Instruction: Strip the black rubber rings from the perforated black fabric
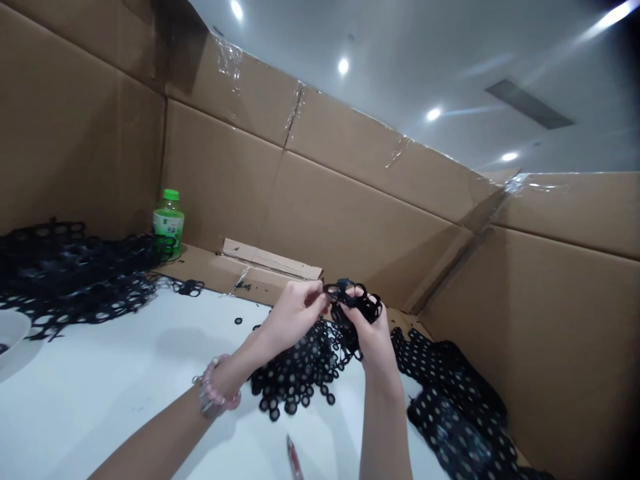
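Note:
My right hand (374, 337) is closed around a bunched black perforated sheet (343, 320) with ring-shaped openings, held up above the white table. Thumb and fingers of my left hand (295, 312) pinch together at the left edge of that sheet; whether a loose ring sits between the fingertips is too small to tell. Below both hands spreads a pile of small black rings (295, 377), partly covered by my left wrist. A single black ring (239, 321) lies apart, to the left of the pile.
Black perforated sheets (455, 407) lie at the right. Lattice-like black scraps (75, 273) heap up at the left, beside a green-capped bottle (169, 225) and a white bowl (15, 328). A red pen-like tool (294, 459) lies in front. Cardboard walls (360, 207) surround the table.

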A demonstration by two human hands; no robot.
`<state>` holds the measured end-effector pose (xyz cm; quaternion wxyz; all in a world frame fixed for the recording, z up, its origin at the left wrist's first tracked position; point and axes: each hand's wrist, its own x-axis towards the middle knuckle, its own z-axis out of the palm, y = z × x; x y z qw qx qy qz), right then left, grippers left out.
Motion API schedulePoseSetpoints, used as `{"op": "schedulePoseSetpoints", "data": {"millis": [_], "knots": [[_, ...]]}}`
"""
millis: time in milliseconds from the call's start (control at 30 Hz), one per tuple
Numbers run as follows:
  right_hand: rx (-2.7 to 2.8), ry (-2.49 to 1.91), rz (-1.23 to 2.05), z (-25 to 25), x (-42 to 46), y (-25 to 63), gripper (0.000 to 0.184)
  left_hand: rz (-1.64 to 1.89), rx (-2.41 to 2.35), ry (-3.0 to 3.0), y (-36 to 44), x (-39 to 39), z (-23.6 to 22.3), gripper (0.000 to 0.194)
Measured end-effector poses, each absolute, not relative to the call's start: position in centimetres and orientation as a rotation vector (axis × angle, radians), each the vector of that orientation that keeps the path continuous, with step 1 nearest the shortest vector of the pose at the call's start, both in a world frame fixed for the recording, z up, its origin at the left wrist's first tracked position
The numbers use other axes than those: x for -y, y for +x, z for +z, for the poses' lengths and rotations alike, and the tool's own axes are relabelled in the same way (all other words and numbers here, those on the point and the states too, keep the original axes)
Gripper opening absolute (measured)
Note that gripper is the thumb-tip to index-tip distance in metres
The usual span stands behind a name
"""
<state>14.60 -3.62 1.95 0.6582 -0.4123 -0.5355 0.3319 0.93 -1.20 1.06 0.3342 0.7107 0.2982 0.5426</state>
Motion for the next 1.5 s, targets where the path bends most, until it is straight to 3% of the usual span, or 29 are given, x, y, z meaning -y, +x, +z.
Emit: {"op": "schedulePoseSetpoints", "data": {"millis": [200,367,567,700,933,1067,1200,1500], "knots": [[1.044,-1.010,0.884,2.9,4.1,14.9,0.026,1.392,-0.845,1.891,-0.6,0.1,1.4,0.027],[0.892,-0.735,0.908,4.9,5.2,18.1,0.020,1.269,-1.088,2.042,-3.8,-1.3,1.3,0.031],[0.931,-0.823,1.032,4.2,3.6,16.7,0.024,0.721,-1.211,2.278,-1.5,-3.5,-3.3,0.025],[0.972,-0.861,1.132,3.3,3.0,14.6,0.024,0.654,-1.227,2.317,0.6,-4.4,-6.1,0.017],[1.032,-0.904,1.036,2.9,3.3,14.0,0.024,0.865,-1.206,2.313,0.0,-3.6,-3.7,0.028],[1.078,-0.914,0.988,2.6,3.0,13.6,0.024,1.207,-0.787,1.963,-0.2,-1.3,-0.4,0.046],[1.180,-0.916,0.987,2.7,3.2,13.7,0.023,1.285,-0.547,1.775,-0.5,0.6,1.5,0.034],[1.290,-0.952,1.045,2.7,3.8,13.9,0.021,1.512,-0.789,1.879,-0.1,0.9,1.3,0.028]]}}
